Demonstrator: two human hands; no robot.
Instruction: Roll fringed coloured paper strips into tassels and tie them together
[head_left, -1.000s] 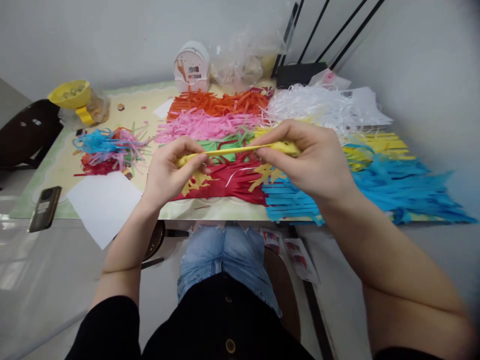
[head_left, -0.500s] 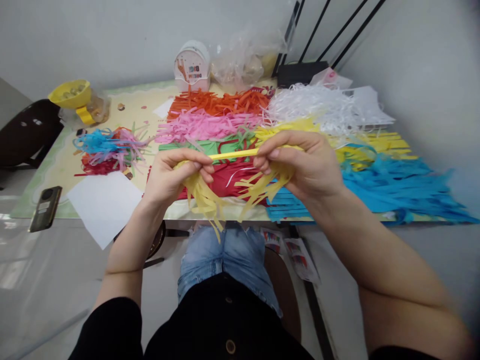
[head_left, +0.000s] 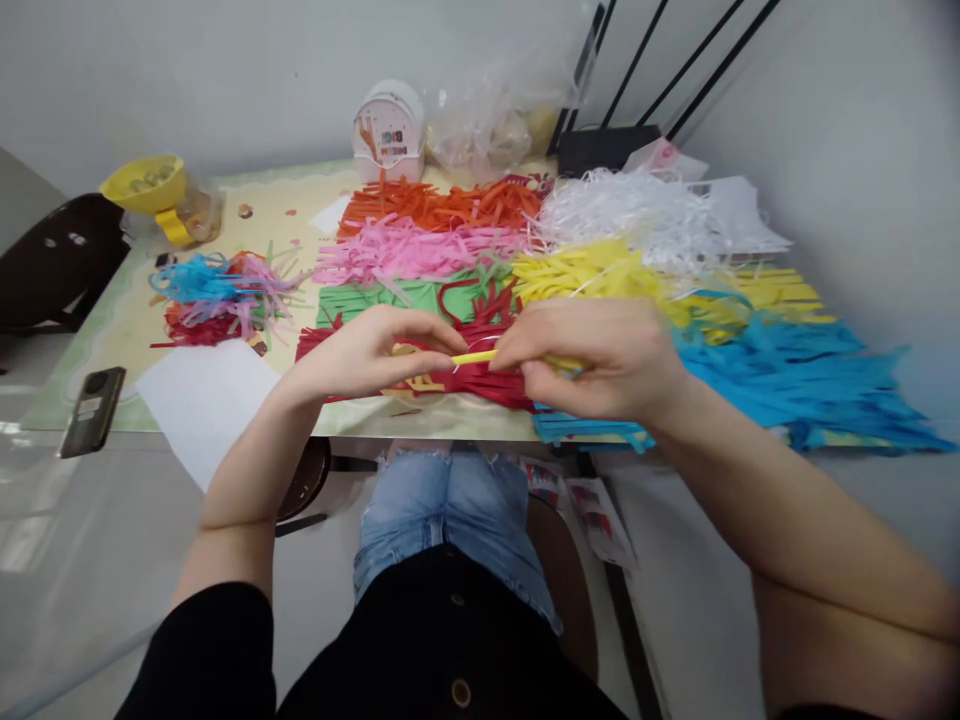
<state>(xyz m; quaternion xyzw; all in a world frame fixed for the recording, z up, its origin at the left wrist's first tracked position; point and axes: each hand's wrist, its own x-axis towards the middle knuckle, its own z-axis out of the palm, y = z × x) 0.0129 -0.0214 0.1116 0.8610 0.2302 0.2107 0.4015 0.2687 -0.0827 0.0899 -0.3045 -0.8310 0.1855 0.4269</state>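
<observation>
One yellow strip (head_left: 474, 356), long axis left-to-right — ends pinched tight in left hand (head_left: 371, 352) and right hand (head_left: 592, 365)

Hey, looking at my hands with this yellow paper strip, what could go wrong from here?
1. The left hand and right hand pinch the thin yellow strip between them; a harder pull might tear it.
2. Both hands sit just above the red fringe at the near edge of the table; a brush could drag it off.
3. The blue fringe lies beside the right forearm and could get swept aside.
</observation>
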